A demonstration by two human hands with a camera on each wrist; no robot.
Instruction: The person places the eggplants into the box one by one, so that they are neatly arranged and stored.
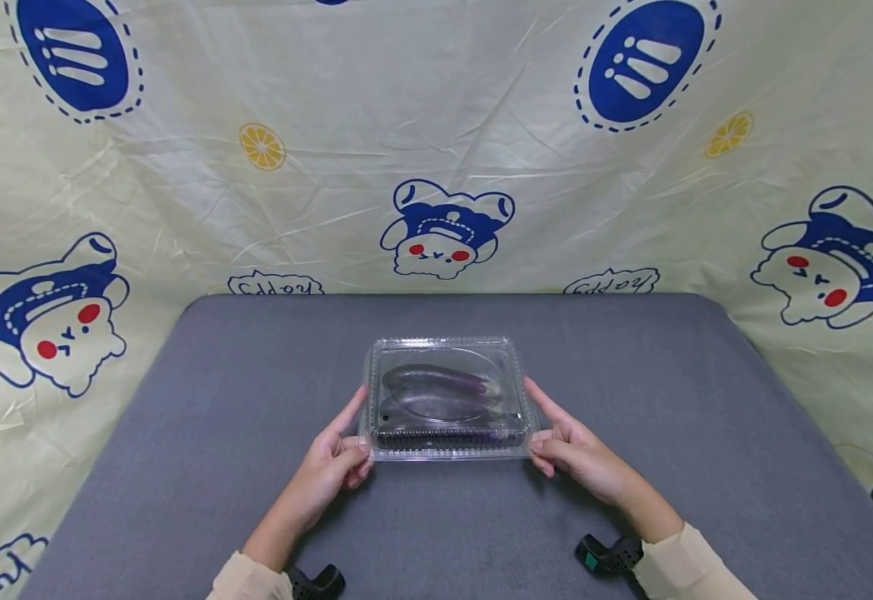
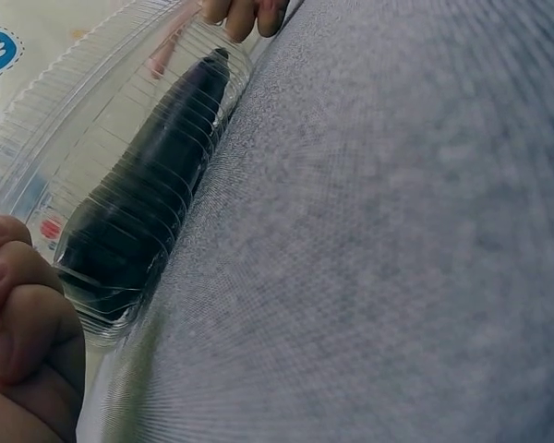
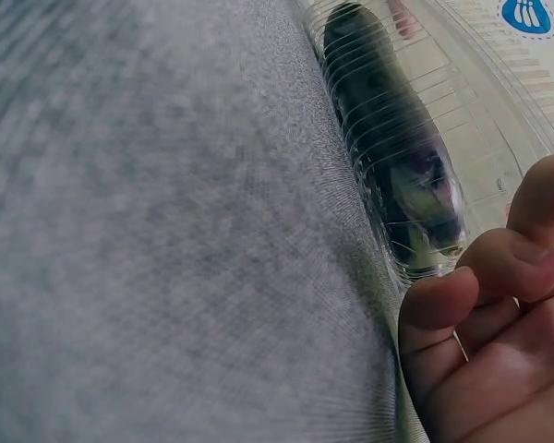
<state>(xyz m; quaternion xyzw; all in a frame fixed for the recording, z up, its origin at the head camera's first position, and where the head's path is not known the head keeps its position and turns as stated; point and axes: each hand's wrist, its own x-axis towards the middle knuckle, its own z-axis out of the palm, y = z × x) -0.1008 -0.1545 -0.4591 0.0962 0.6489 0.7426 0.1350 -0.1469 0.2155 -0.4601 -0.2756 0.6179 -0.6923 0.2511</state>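
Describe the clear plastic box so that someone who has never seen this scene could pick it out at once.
On the grey table in front of the cartoon-printed cloth backdrop, look at the middle, between the left hand and the right hand. The clear plastic box sits there, lid closed, with dark purple eggplants inside. It is the only container on the table.

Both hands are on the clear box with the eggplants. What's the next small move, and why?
Probably lift the near lid edge with the thumbs. The left hand and right hand flank the clear box at its near corners, the lid looks shut, and the eggplants lie inside on the gray table.
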